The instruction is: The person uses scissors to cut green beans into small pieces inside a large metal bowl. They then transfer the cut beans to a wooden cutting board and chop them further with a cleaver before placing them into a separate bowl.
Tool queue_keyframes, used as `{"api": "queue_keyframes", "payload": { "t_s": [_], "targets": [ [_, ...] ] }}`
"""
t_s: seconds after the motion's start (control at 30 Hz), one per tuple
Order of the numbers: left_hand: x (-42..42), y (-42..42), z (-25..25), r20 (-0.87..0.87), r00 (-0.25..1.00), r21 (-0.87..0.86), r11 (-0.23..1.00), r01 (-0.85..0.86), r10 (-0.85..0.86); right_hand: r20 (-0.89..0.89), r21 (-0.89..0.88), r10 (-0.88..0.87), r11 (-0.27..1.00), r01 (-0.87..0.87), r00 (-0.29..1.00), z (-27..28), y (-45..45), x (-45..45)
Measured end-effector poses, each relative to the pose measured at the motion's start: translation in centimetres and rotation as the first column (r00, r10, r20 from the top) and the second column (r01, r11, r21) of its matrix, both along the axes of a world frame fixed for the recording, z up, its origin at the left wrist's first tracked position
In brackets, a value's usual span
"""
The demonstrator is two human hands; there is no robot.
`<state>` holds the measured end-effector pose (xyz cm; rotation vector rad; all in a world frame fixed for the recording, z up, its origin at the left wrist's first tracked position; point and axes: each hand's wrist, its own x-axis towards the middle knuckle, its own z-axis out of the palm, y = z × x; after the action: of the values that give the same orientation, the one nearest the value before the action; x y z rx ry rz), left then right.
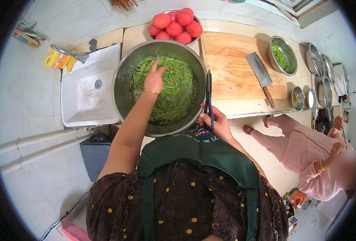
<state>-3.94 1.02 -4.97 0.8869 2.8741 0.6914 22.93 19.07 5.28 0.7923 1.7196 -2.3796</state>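
Cut green beans [178,87] lie in water inside a large metal basin [160,131] at the counter's front edge. My left hand [154,79] reaches into the basin over the beans, fingers spread, with a thin bracelet on the wrist; no bean shows in its grip. At the basin's right rim, my right hand [215,122] holds dark-handled scissors [209,96], their blades pointing away from me. Just right of them is a wooden cutting board [232,66] with a cleaver [259,70] lying on it.
A white sink [84,102] adjoins the basin on the left. Behind it, a bowl [199,37] holds red tomatoes [174,28]. Right of the board stand a bowl of chopped greens [279,57] and several metal pots. A person in pink [304,144] stands at the right.
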Motion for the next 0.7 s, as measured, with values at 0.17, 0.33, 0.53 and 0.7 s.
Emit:
{"api": "queue_keyframes", "payload": {
  "t_s": [0.17, 0.33, 0.53, 0.7],
  "targets": [
    [0.9, -1.4, 0.5, -0.018, 0.996, 0.004, 0.996, -0.090, 0.090, -0.006, -0.044, -0.027, 0.999, 0.027, 1.000, -0.6, 0.2, 0.7],
    [1.4, -2.8, -1.8, -0.201, 0.961, -0.030, 0.982, 0.187, -0.190, -0.016, -0.035, 0.002, 0.999, -0.002, 1.000, -0.3, -0.3, 0.4],
    [1.3, -2.9, -1.7, -0.109, 0.979, -0.061, 0.984, 0.167, -0.173, -0.037, -0.009, -0.005, 1.000, 0.005, 0.999, 0.0, -1.0, 0.1],
    [3.8, 0.2, 2.8, 0.030, 0.982, -0.320, 0.929, 0.188, -0.189, -0.073, 0.407, 0.178, 0.904, -0.133, 0.981, -0.4, -0.4, -0.5]
  ]
}}
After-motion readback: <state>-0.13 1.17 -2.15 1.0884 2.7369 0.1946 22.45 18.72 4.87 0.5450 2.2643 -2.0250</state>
